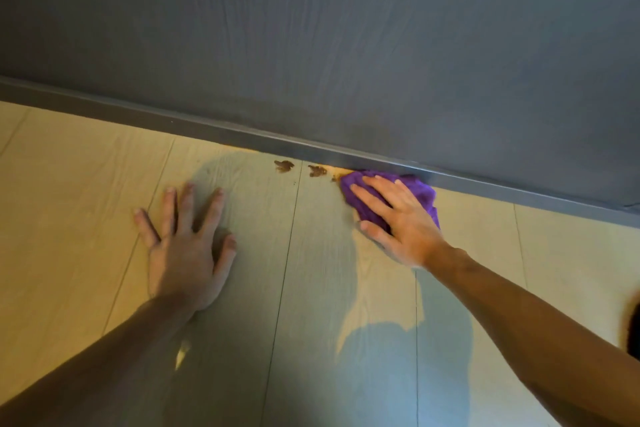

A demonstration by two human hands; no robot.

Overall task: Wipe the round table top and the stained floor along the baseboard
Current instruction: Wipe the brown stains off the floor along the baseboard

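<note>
Presently my right hand (398, 215) presses flat on the cloth (420, 189) at the baseboard (207, 130), seemingly gripping nothing; my left hand (183, 236) lies splayed on the floor (69, 184), two stains (284, 166) just left of the cloth.

Floor (86, 191): pale wood-look planks with a printed grain, smooth, faint satin sheen where the warm light falls; thin dark seams between boards.
Stains (284, 166): brown, matt, crusty-looking blotches on the plank surface just in front of the baseboard.
Baseboard (138, 111): grey strip, smooth, slightly glossy along its upper edge; whether metal or plastic cannot be told.
Wall (311, 28): dark grey panel with a fine wood-grain texture, matt.
Cloth (367, 204): purple fabric, soft and fuzzy like microfibre, crumpled, matt, pressed under straight fingers (367, 199) of the right hand (398, 218).
</note>
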